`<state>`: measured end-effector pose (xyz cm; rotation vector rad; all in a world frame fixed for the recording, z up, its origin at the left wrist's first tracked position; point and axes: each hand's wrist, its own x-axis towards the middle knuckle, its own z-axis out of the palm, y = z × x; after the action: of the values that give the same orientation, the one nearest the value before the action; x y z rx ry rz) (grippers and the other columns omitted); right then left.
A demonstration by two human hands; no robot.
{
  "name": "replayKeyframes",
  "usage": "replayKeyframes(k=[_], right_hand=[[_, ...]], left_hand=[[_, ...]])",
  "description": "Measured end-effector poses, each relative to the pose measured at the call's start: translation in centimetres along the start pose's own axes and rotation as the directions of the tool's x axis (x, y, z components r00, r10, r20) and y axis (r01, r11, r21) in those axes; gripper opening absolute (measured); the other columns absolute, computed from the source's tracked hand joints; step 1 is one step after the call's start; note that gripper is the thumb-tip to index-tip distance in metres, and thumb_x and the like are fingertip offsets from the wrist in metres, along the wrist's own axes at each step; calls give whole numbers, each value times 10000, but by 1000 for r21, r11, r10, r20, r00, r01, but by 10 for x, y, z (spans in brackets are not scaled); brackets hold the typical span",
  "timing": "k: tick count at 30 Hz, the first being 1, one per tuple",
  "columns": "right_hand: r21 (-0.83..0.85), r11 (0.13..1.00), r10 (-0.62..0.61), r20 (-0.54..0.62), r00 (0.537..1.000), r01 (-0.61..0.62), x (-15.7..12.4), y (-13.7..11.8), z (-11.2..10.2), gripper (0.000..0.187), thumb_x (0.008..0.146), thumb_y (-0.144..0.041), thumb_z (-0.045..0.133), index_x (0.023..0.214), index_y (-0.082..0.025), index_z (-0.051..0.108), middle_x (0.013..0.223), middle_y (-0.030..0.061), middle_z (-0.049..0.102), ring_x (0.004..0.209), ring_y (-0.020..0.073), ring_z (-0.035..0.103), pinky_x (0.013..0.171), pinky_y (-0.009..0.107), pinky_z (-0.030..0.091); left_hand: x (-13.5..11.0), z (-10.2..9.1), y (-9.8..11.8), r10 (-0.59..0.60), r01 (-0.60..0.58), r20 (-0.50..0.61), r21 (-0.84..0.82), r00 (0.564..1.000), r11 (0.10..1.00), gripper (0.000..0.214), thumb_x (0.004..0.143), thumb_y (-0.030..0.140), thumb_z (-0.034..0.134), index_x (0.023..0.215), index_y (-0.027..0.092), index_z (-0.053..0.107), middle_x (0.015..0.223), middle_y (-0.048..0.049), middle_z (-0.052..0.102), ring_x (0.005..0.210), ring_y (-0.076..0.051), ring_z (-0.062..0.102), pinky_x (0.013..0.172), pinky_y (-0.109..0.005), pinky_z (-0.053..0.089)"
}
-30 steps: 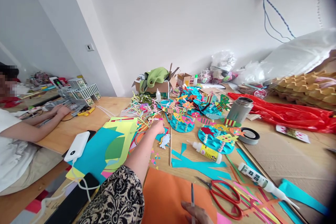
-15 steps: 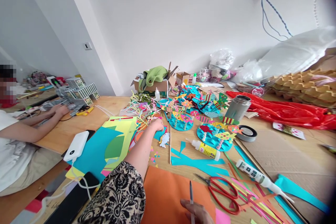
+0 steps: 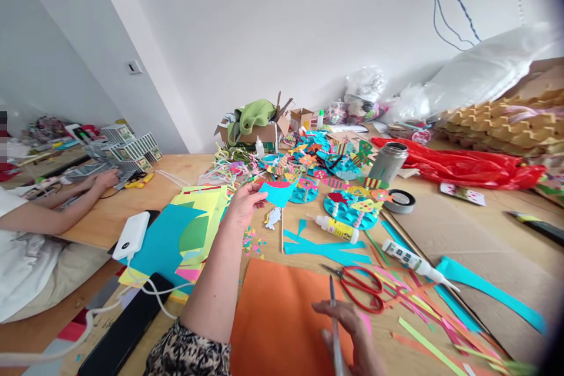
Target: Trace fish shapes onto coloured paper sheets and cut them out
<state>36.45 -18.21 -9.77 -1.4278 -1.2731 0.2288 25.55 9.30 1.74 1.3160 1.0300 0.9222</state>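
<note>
My left hand [image 3: 243,204] is raised over the table with its fingers pinched on a teal paper piece [image 3: 277,191]. Below it lie paper scraps and a small white fish cutout [image 3: 273,218]. My right hand [image 3: 350,336] rests on the orange paper sheet [image 3: 275,317] near the front edge and grips a grey pen [image 3: 335,329] that points away from me. Red-handled scissors [image 3: 358,286] lie just beyond that hand.
A stack of coloured paper [image 3: 194,229], two glue bottles [image 3: 337,228], teal fish plates [image 3: 350,210], a steel flask [image 3: 388,163], tape roll [image 3: 399,201] and a red bag [image 3: 458,167] crowd the table. A power bank [image 3: 131,235] lies left. Another person's hands [image 3: 103,179] work at far left.
My left hand has lifted off the table and pulled back towards me, now holding the teal paper piece. My right hand with the pen shows more fully; the view has tilted down.
</note>
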Motion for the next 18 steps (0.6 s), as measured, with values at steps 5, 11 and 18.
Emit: replayKeyframes(k=[5,11,18], right_hand=[[135,991,23,-114,993,-7,14,-14,-14,182,948,-194,440,1047,-254,579,1108,62,658,1069,222,620,916,388,512],[288,929,293,-190,937,-232,38,-27,-26,138,908,-322,567,1008,-228,579,1040,86,659,984,221,646,882,422,540],[351,909,327,-271,905,-223,73,-26,-31,254,805,-367,700,946,-232,538,960,45,650,769,158,656,673,319,573]], left_hand=[[-72,18,-17,-152,226,238,-324,959,919,341,565,221,799,845,162,613,755,-23,689,627,-142,663,585,-240,526],[-103,23,-36,-218,304,257,-371,941,877,368,559,159,816,858,153,600,729,-16,694,597,-131,657,591,-235,531],[-103,31,-48,-206,291,257,-360,944,886,487,516,153,836,926,150,573,750,-26,709,632,-141,652,616,-264,542]])
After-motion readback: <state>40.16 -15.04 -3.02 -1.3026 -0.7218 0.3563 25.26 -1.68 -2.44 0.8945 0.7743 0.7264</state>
